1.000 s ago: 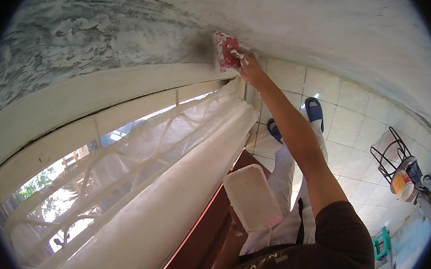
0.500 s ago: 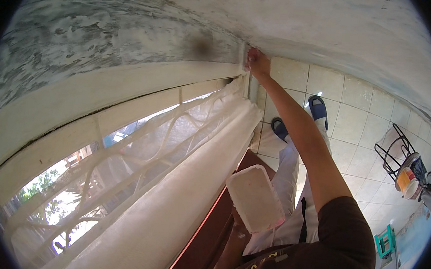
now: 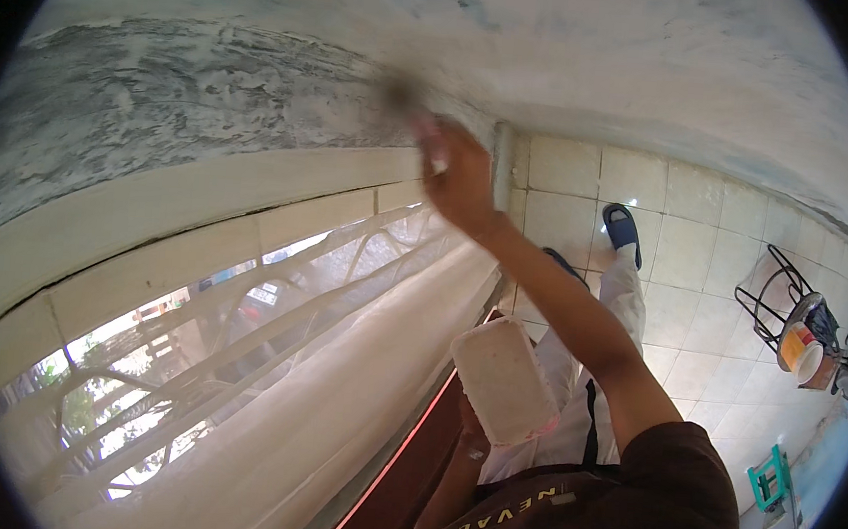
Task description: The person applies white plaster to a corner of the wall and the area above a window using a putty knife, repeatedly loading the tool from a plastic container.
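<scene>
My left hand (image 3: 472, 423) grips a pale rectangular tub (image 3: 506, 380) from its left side, in front of my body; most of its fingers are hidden beneath the tub. The tub's upper face is whitish, with pink at its near corner. My right hand (image 3: 462, 177) is raised at the wall above the window, fingers curled round a small pinkish thing that is too blurred to name. Grey and white smeared patches cover this stretch of wall (image 3: 190, 91). A dark blurred spot beyond the fingers hides a bit of wall.
A white curtain (image 3: 336, 396) hangs at the barred window on the left. Over a dark red surface (image 3: 419, 471) my left arm extends. On the tiled floor (image 3: 691, 244) stand a black metal rack (image 3: 780, 299), an orange-and-white cup (image 3: 799, 352) and a turquoise frame (image 3: 771, 477).
My right hand has come away from the wall corner, moving left along the wall above the window. The tub has stayed nearly in place in my left hand.
</scene>
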`<action>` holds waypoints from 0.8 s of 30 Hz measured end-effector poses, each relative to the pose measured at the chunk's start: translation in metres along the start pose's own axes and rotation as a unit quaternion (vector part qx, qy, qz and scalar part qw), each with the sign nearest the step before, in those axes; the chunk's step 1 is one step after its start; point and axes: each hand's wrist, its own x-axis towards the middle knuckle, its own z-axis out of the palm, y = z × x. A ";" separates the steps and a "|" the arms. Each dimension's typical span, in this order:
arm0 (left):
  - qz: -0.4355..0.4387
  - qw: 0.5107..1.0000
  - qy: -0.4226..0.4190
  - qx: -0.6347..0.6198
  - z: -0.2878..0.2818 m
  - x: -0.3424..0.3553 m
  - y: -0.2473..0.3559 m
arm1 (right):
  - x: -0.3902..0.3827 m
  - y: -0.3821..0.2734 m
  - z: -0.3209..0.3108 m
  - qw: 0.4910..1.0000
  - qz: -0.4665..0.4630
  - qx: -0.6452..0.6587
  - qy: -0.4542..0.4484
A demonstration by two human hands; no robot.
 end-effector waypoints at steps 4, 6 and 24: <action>-0.005 0.999 -0.031 0.004 0.022 0.001 -0.007 | -0.028 0.130 -0.008 0.961 0.208 -0.143 -0.116; -0.015 0.999 -0.034 0.018 0.039 0.005 -0.002 | -0.024 0.176 0.009 0.954 0.216 -0.167 -0.124; 0.038 0.998 -0.042 0.028 0.042 -0.014 0.006 | 0.025 -0.075 -0.028 0.994 0.015 0.065 -0.082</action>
